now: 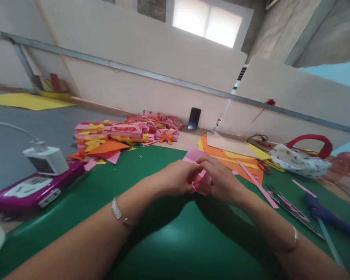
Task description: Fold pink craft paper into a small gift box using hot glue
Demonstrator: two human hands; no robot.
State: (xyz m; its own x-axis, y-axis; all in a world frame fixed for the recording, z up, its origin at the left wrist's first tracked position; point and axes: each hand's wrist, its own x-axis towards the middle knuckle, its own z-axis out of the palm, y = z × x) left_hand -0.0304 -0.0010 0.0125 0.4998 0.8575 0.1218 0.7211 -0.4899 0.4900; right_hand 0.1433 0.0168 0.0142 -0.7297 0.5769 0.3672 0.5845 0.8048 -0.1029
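A folded piece of pink paper [202, 181] is held between my two hands above the green mat [177, 241]. My left hand [177, 177] grips its left side, fingers curled in. From the right, my right hand [223, 179] pinches the same paper, fingers bent over its top. Part of the paper stands up behind the fingers, and the hands hide much of its shape. Past the hands lie sheets of orange paper [216, 151] and yellow paper. A narrow pink paper strip [258, 184] lies to the right of my right hand.
Folded pink, orange and yellow paper pieces [128, 132] are heaped at the back left. A phone [194, 118] leans on the wall. A purple power strip [37, 186] carries a white charger [46, 160]. On the right are a blue glue gun [329, 216], scissors and a patterned bag [299, 161].
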